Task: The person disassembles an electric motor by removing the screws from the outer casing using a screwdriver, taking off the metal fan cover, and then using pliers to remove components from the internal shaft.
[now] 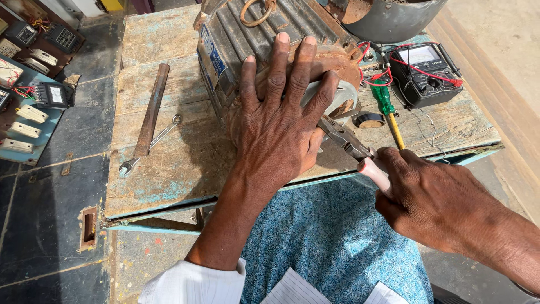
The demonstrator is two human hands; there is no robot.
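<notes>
The right grip (419, 194) clamps pliers (349, 141) biting at the motor's (247, 50) rusty end, the left hand (278, 126) lies flat bracing it, wrench (149, 145) idle at nine o'clock, so work looks midway.

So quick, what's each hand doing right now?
Left hand: open, spread flat on the rusty motor.
Right hand: closed around the pink handle of the pliers.
</notes>
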